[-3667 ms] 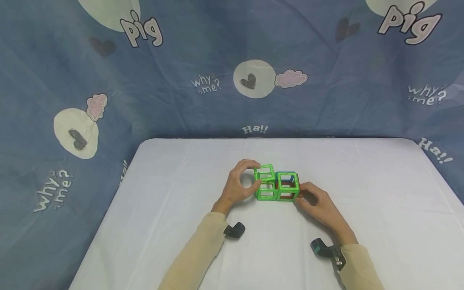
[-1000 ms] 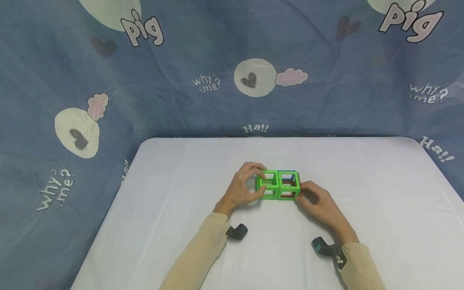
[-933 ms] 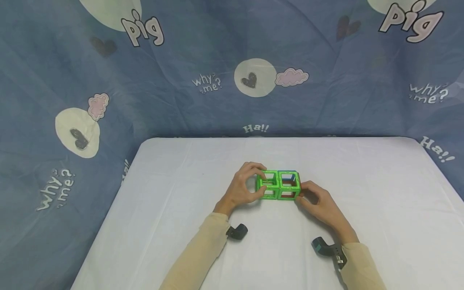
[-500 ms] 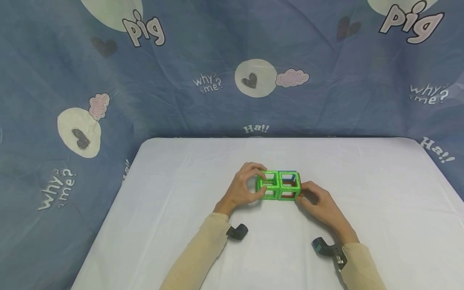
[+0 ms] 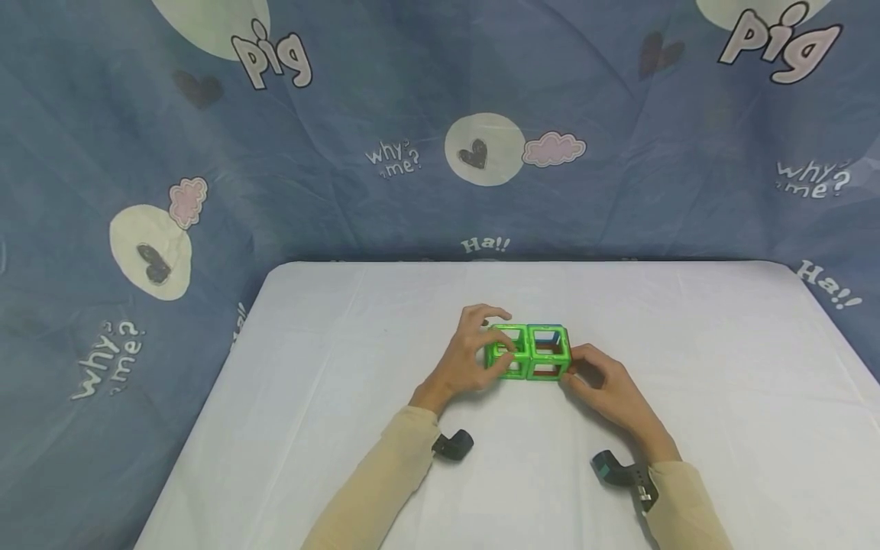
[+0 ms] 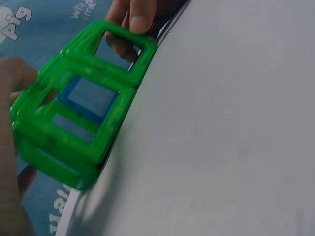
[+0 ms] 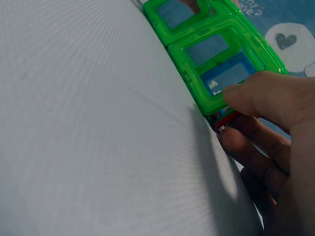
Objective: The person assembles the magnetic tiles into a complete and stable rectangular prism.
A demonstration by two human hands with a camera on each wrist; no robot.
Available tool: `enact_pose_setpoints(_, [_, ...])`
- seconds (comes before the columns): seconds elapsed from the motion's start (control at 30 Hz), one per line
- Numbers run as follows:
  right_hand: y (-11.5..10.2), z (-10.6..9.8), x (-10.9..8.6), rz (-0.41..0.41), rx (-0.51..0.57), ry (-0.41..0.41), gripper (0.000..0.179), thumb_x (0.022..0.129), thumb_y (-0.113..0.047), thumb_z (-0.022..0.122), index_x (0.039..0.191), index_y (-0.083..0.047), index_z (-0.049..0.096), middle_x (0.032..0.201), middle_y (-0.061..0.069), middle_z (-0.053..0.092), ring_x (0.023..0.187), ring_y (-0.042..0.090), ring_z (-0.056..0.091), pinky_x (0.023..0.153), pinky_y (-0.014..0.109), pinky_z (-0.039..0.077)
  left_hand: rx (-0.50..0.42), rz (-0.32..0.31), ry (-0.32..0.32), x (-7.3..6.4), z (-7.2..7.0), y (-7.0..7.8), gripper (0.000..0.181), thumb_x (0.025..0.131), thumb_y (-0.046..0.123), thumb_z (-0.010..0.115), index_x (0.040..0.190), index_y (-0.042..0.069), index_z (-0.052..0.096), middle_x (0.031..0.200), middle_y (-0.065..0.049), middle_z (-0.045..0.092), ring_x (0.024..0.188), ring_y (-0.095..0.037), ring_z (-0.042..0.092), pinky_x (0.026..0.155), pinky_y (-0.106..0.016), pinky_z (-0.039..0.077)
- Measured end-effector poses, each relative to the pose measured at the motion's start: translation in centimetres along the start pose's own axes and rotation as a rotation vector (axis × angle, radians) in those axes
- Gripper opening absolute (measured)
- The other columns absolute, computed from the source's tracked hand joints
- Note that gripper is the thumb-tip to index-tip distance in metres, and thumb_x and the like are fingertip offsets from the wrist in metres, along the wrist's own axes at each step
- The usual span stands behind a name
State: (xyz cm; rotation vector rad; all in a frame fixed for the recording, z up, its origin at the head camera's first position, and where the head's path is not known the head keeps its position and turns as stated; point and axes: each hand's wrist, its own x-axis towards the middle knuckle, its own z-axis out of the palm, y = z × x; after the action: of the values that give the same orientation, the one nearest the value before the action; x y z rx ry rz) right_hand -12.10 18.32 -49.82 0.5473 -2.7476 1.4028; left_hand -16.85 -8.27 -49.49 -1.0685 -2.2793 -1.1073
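Observation:
Two joined open-frame cubes of green magnetic tiles (image 5: 528, 356) stand side by side on the table in the head view. A blue tile (image 7: 245, 59) forms part of the back, and a red tile (image 7: 226, 119) shows at the right end. My left hand (image 5: 466, 359) reaches over the left cube, its thumb and index fingertips close together at the upper front edge, another finger raised behind. My right hand (image 5: 608, 386) grips the right end, thumb (image 7: 251, 93) on the front frame and curled fingers against the side. Some left fingertips are hidden behind the frames in the left wrist view.
A white cloth covers the table (image 5: 357, 321). Behind and to the left hangs a blue printed curtain (image 5: 385, 206). Each wrist carries a small black camera, the left one (image 5: 454, 445) and the right one (image 5: 612, 467), just above the cloth.
Earlier, a tilted green tile in my left hand sat over the left cube; it now lies level with the rest. Just now my left thumb and index finger drew closer together. My right hand stayed put.

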Motion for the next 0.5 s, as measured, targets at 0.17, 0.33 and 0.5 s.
enact_pose_setpoints(0.17, [-0.02,-0.02,0.0,0.012,0.007,-0.003,0.026,0.086,-0.019,0.069,0.111,-0.021,0.062,0.104,-0.007,0.064,0.105,0.001,0.052,0.109,0.048,0.036,0.018,-0.005,-0.022,0.08,0.33,0.29,0.007,0.082,0.025,0.064,0.083,0.02,0.068,0.123,-0.001,0.055,0.123,-0.022,0.039,0.111,-0.041,0.032])
enact_pose_setpoints(0.33, [0.02,-0.02,-0.01,0.009,0.007,-0.003,0.027,0.085,-0.019,0.07,0.111,-0.022,0.062,0.107,-0.008,0.064,0.106,0.0,0.053,0.109,0.046,0.038,0.023,-0.009,-0.022,0.06,0.48,0.28,0.005,0.081,0.024,0.065,0.082,0.02,0.068,0.123,-0.001,0.055,0.123,-0.022,0.039,0.111,-0.041,0.031])
enact_pose_setpoints(0.5, [0.17,0.1,0.03,-0.003,0.003,0.001,0.027,0.085,-0.017,0.07,0.111,-0.021,0.062,0.105,-0.007,0.064,0.104,0.002,0.053,0.107,0.047,0.038,0.025,-0.012,-0.026,-0.01,0.47,0.28,0.005,0.081,0.023,0.065,0.082,0.02,0.068,0.123,-0.001,0.054,0.124,-0.022,0.039,0.111,-0.042,0.031])
